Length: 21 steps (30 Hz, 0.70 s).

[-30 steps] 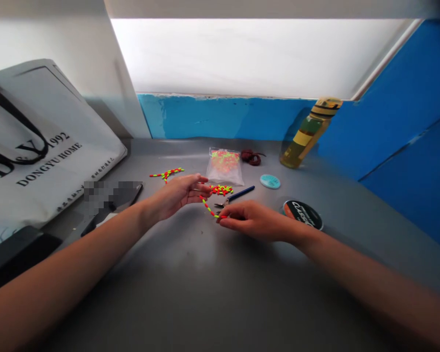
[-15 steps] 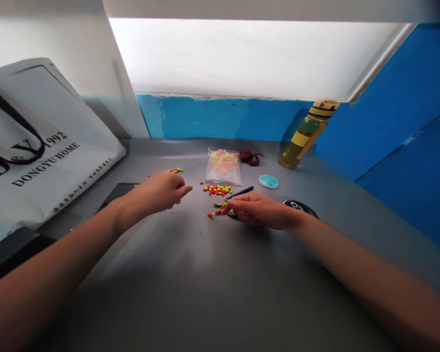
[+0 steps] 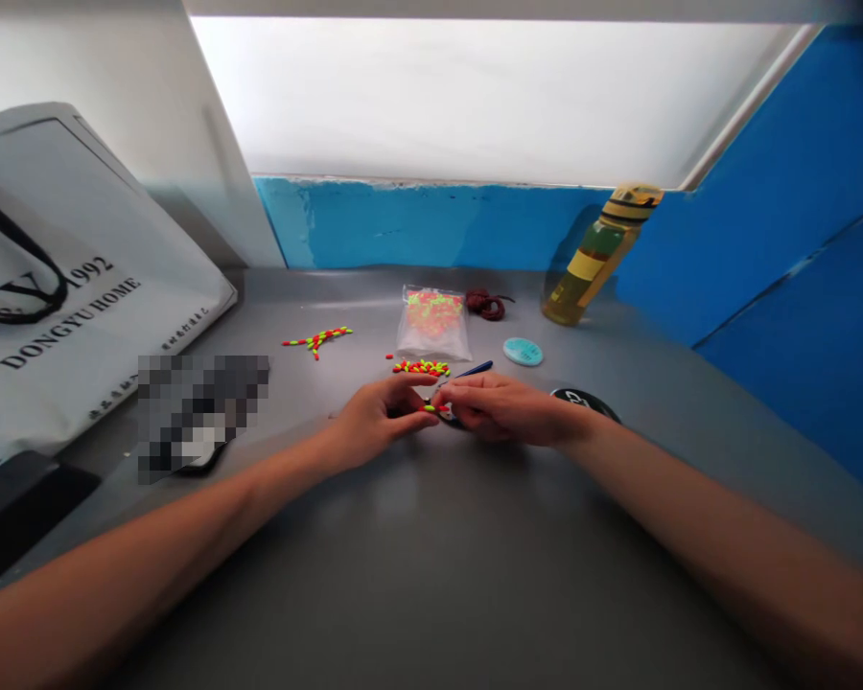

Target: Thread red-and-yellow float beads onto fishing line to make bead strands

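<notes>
Item: short strand of neon-green and red beads (image 3: 430, 408), long axis running sideways, being pinched between left hand (image 3: 378, 422) and right hand (image 3: 500, 407) (hands together, fingertips almost meeting), equally near both.

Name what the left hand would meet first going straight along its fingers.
The short strand of neon beads right at the fingertips of the left hand, which it seems almost to touch; the right hand lies just behind, though depth is hard to judge here.

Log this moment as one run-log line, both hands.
left hand: at neon beads | right hand: at same beads | nearby: blue-handled tool
</notes>
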Available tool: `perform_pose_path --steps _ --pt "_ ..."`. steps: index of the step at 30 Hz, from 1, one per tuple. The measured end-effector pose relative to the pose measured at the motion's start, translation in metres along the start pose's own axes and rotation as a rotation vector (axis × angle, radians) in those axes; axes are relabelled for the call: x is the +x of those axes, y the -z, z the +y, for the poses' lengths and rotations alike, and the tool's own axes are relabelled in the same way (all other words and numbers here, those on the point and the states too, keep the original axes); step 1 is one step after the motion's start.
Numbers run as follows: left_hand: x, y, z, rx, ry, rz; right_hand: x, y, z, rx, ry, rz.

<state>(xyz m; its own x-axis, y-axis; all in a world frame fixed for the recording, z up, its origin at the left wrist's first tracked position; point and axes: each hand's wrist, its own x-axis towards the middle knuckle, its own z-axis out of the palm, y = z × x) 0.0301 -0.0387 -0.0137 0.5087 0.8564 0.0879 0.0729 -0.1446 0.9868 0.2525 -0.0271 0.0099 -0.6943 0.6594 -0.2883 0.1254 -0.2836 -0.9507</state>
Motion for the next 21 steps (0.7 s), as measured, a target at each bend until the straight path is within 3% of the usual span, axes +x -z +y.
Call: perform_pose_path --steps 7,21 --pt "0.0027 0.0051 0.0054 -0.031 0.090 0.035 -0.0003 0.0017 -0.0019 0.060 -0.034 0.009" --pt "0.0051 0.0102 0.0081 -0.034 0.106 0.031 0.0006 0.0018 -0.0013 0.041 0.012 -0.023"
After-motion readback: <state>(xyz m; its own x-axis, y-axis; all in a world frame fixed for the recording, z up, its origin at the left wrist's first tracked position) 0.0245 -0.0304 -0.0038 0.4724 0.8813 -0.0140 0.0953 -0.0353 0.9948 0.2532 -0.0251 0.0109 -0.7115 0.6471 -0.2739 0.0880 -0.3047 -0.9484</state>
